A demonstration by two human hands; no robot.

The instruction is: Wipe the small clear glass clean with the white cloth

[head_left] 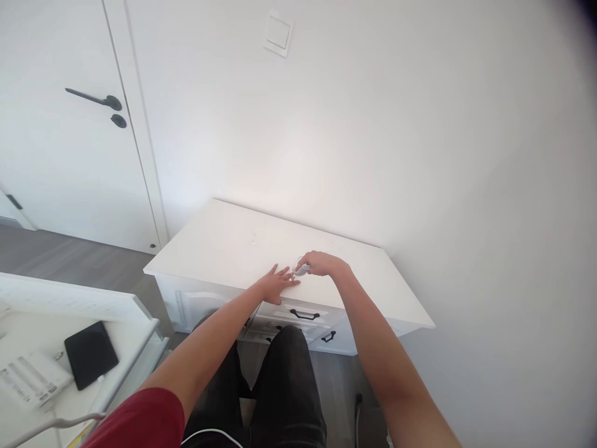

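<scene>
The right hand [321, 264] pinches a small clear object [302, 269] near the desk [224, 249] front edge, left hand [276, 284] flat and empty beside it; a loose pinch could drop it off the edge.

Dresser [224, 249] stands against the wall [373, 124], door [60, 155] to its left

Two hands: the left hand [275, 283] and the right hand [321, 264], with one small clear object [302, 269] at the right fingertips. One white dresser [224, 242], showing two black drawer pulls, one upper [304, 315] and one lower [328, 337]. One door [60, 155] with one black lever [93, 99] and one round lock below it [118, 121]. One wall switch [278, 33]. One black tablet [91, 354]. Two trousered legs [284, 386].
</scene>
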